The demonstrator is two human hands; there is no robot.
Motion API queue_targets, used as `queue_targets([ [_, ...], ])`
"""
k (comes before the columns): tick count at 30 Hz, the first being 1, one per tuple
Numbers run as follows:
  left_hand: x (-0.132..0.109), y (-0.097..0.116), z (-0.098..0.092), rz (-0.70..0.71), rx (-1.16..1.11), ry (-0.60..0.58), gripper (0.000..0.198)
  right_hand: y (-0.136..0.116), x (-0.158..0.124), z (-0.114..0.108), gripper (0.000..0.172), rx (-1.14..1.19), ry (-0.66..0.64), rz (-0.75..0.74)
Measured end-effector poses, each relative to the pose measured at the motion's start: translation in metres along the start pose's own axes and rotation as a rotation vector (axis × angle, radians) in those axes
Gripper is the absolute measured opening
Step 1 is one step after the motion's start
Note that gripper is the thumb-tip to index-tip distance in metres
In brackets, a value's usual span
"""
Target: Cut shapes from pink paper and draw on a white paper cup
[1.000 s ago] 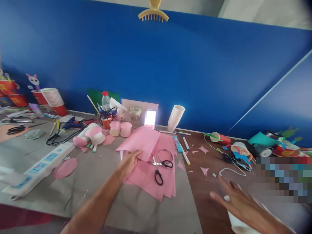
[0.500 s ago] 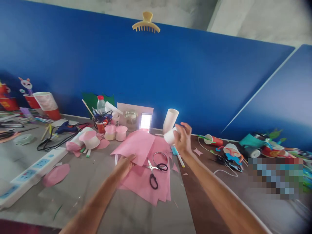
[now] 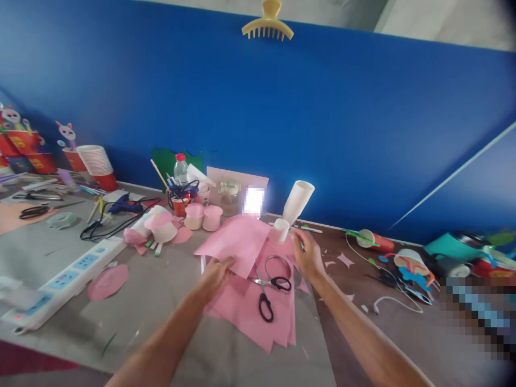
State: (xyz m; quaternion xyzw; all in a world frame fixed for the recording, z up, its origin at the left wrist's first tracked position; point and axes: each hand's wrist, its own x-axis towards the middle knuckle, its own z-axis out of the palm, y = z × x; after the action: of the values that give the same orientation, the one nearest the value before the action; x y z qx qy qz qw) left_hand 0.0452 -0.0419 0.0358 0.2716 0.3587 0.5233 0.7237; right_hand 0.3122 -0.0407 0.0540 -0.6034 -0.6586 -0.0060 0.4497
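My left hand (image 3: 217, 274) pinches the near edge of a pink paper sheet (image 3: 236, 244), fingers closed on it. This sheet lies over a stack of more pink sheets (image 3: 252, 317). A short white paper cup (image 3: 279, 230) stands at the right far edge of the pink paper. Just right of it is my right hand (image 3: 308, 252), its fingers bent and a little apart, with nothing visible in them. Scissors (image 3: 268, 293) with black handles lie spread on the stack, beside a ring-shaped roll of tape (image 3: 278, 263).
A tall white paper tube (image 3: 299, 201) leans behind the short cup. To the left are a power strip (image 3: 68, 279), pink-topped cups (image 3: 212, 217) and a glue gun (image 3: 127, 203). Pink scraps (image 3: 345, 260), a red cup (image 3: 377, 241) and cables lie on the right.
My right hand has let go of the short white cup, which now stands on the paper, and has drawn back from it. My left hand keeps the pink sheet. The view has turned left.
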Motion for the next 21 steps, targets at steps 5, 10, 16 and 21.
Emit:
queue_targets([
  [5,0.002,-0.002,-0.004,0.025,0.062,-0.100,0.021,-0.052,-0.069,-0.036,0.024,-0.079,-0.500,-0.214],
  [10,0.004,-0.003,-0.006,0.012,0.099,-0.074,0.024,-0.088,-0.080,-0.028,0.046,-0.451,-0.643,-0.107],
  [16,0.001,0.001,-0.002,-0.004,0.118,-0.048,0.026,-0.100,-0.072,-0.018,0.042,-0.562,-0.732,-0.075],
  [21,-0.003,0.002,0.000,-0.054,0.123,-0.066,0.027,-0.107,-0.070,-0.016,0.029,-0.553,-0.818,-0.070],
])
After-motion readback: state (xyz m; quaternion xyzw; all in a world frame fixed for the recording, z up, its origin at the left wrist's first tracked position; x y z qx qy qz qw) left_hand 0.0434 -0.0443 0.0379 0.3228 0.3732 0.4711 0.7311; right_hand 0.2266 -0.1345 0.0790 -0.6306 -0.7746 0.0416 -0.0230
